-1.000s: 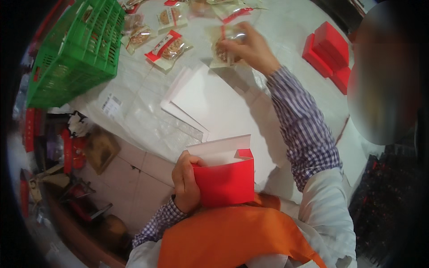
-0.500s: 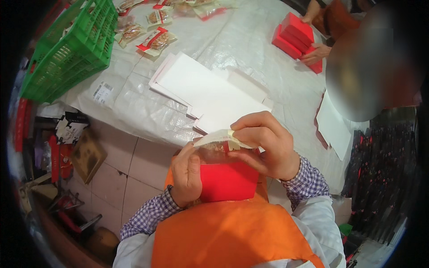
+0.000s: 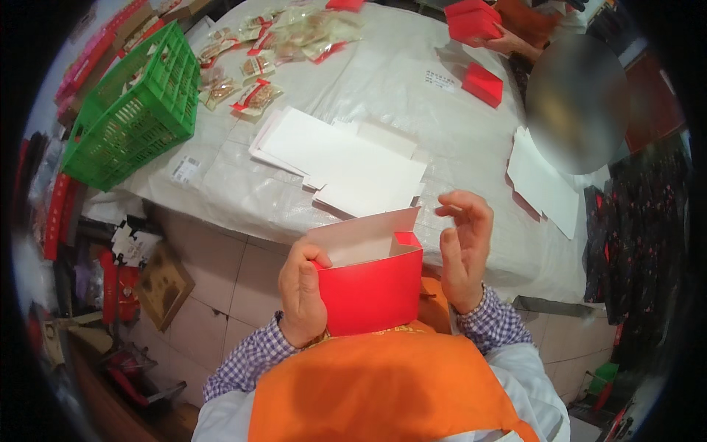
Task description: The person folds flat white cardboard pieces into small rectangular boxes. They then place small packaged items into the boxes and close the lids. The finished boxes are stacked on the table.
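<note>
A red cardboard box (image 3: 372, 296) stands upright against my orange apron, its top open. Its lid flap (image 3: 364, 230) is raised, showing a pale inner side, and a small side flap (image 3: 406, 239) sticks up at the right end. My left hand (image 3: 302, 298) grips the box's left end, thumb toward me, fingers partly behind it. Just off the right end, my right hand (image 3: 465, 247) is raised with curled fingers apart and nothing in it. What lies inside the box is hidden. Beyond it, flat white card blanks (image 3: 342, 158) are stacked on the table.
The table has a whitish plastic cover (image 3: 236, 177). A green crate (image 3: 136, 110) stands at its left edge, beside several clear food packets (image 3: 258, 96). Across the table, a co-worker's hand (image 3: 508, 43) holds red boxes (image 3: 471, 20); another red box (image 3: 482, 85) lies nearby. More blanks (image 3: 545, 184) lie right.
The clear packet that both hands held over the box is out of sight. My right hand has moved away to the right, and the lid flap now shows raised. The co-worker's boxes moved farther off.
</note>
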Motion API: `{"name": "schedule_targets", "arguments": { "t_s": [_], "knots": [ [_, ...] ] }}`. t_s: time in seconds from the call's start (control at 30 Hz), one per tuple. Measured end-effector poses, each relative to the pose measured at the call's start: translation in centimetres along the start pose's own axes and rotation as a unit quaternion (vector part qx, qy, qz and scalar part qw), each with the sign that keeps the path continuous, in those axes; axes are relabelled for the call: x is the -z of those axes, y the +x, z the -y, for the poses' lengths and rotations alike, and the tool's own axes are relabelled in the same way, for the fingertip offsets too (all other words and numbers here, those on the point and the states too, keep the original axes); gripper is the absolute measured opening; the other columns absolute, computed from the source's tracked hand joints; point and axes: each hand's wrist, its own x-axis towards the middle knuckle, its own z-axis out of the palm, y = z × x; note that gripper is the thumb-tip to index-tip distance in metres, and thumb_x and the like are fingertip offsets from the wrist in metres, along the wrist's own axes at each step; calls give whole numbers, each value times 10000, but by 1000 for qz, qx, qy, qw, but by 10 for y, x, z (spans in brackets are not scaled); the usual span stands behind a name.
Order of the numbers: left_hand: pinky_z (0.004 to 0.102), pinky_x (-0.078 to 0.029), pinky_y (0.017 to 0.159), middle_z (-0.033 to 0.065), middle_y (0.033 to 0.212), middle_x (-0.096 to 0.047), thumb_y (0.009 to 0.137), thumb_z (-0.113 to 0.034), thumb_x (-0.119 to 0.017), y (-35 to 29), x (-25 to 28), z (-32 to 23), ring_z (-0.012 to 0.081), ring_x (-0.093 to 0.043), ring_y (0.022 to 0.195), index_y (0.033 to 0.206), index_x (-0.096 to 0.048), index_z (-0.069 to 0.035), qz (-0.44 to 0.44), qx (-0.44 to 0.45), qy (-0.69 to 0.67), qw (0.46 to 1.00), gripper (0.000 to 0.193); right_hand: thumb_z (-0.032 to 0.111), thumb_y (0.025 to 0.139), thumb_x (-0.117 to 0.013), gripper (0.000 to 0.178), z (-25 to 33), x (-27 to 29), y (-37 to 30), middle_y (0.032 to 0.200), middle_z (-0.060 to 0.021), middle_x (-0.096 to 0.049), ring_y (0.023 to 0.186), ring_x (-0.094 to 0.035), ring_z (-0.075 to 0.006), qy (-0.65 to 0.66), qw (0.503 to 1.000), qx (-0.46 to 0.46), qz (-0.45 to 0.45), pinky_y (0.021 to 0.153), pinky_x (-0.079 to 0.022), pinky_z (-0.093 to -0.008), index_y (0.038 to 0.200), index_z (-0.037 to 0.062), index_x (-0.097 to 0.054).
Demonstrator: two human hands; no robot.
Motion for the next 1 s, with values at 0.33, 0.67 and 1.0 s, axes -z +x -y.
{"name": "schedule_targets", "arguments": {
  "t_s": [0.33, 0.67, 1.0],
  "knots": [
    [274, -475, 799, 75, 1025, -634, 1052, -104, -520, 22, -32, 12, 127, -564, 887, 1017, -572, -8, 53, 36, -54, 997, 114, 37, 945, -379, 361, -21, 7, -25, 1192, -120, -655, 1086, -610, -164, 245, 915, -318, 40, 943, -497, -290, 1224, -43, -594],
    [365, -500, 1028, 182, 1286, -663, 1078, -186, -523, 14, -37, 30, 244, -636, 1186, 1259, -607, 32, 90, 165, -168, 968, 296, 75, 944, -408, 330, -27, 10, -43, 1169, -160, -693, 1077, -652, -211, 145, 956, -252, 25, 957, -507, -327, 1119, -71, -646],
    [321, -538, 917, 168, 1157, -733, 1057, -217, -548, 37, -7, 12, 258, -708, 1067, 1194, -697, 33, 205, 32, -40, 977, 322, 100, 967, -518, 262, -37, 14, -50, 1149, -143, -710, 1073, -657, -230, 129, 977, -165, 31, 967, -497, -343, 1127, -35, -676]
  ]
}}
